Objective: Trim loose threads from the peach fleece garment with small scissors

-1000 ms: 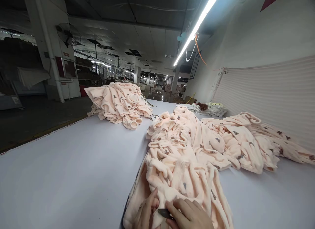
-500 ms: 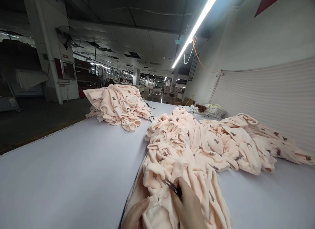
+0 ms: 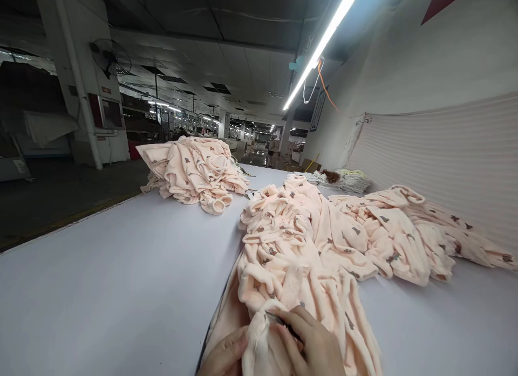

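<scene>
Pale pink fleece garments (image 3: 279, 257) with small brown printed figures lie heaped in front of me. At the near end, my left hand (image 3: 224, 351) is closed on a folded edge of one garment, its thumb pressing the cloth. My right hand (image 3: 311, 341) is closed around small dark thread snips (image 3: 285, 326). The tip of the snips lies against a whitish seam (image 3: 262, 333) on the inner side of the fold. Part of the snips is hidden by my fingers.
Another heap of pink garments (image 3: 198, 171) sits at the far left of the white table (image 3: 121, 289). More garments (image 3: 404, 236) spread to the right, by a striped cloth on the wall (image 3: 437, 144). Stacked white pieces (image 3: 348, 180) lie at the back.
The garment's edge has been raised and folded up between my hands. My right hand has lowered the snips from above the cloth onto the seam, and its fingers now cover more of them.
</scene>
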Tool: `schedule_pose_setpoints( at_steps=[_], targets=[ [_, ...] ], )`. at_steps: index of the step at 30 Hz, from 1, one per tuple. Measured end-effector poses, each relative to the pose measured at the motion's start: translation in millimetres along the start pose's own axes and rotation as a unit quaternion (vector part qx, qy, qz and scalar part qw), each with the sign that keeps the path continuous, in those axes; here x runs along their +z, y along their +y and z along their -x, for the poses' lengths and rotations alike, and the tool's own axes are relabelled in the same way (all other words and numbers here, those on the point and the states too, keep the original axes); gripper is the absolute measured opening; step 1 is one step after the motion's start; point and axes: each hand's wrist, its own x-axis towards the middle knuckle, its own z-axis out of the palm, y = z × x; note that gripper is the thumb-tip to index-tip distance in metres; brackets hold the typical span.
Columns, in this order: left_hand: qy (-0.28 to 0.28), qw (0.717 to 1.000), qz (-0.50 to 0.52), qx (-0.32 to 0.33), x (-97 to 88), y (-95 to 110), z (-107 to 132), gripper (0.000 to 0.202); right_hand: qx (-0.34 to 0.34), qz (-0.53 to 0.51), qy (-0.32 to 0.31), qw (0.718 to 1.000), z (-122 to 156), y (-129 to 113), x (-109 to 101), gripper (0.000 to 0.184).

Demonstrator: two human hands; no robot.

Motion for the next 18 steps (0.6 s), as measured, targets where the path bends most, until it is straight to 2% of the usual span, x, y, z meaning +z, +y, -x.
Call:
schedule_pose_setpoints(
  at_steps=[3,5,7,10,13,16,18],
  targets=[
    [-0.019,1.000,-0.011,0.011,3.1,1,-2,0.045,-0.043,0.015,-0.021,0.999,5,4,-2,0.024],
    [-0.033,0.999,-0.014,0.006,7.6,2,-2,0.040,-0.077,0.072,-0.025,0.994,10,2,-2,0.027],
    [-0.052,0.999,0.000,0.006,13.0,3,0,0.031,-0.080,0.100,-0.025,0.991,11,-4,-3,0.023],
    [-0.068,0.997,0.037,0.009,19.7,6,2,0.023,-0.026,0.061,-0.041,0.997,7,-12,-8,0.019],
    [-0.038,0.999,0.000,0.011,19.5,12,3,0.025,0.025,0.018,-0.060,0.998,2,-14,-16,0.021],
    [-0.016,0.997,-0.074,0.011,9.7,19,-4,0.031,0.067,-0.056,-0.029,0.996,9,-12,-16,0.025],
    [-0.015,0.996,-0.089,0.009,-0.1,22,-15,0.032,0.092,-0.104,0.004,0.990,20,-14,-5,0.024]
  ],
)
